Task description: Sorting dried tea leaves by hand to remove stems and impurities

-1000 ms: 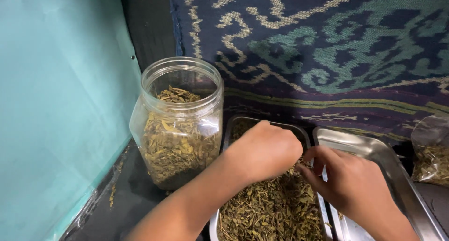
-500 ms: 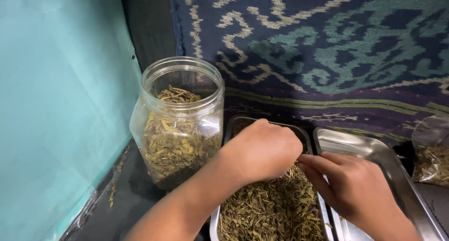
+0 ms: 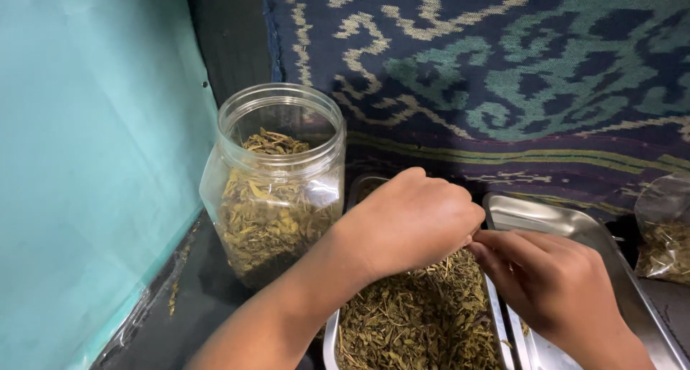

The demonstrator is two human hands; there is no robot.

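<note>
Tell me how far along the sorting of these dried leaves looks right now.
Done: the clear jar is mostly full of dried leaves, lid off. In hand: the left hand and right hand meet fingertip to fingertip over the heaped metal tray; what they pinch is hidden. Left: that tray remains piled, while the second metal tray beside it looks nearly bare.

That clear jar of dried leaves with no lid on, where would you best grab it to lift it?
Probably around the body of the clear jar, just below its ridged neck, coming from the front right. It stands upright and open; the teal wall blocks its left side.
</note>
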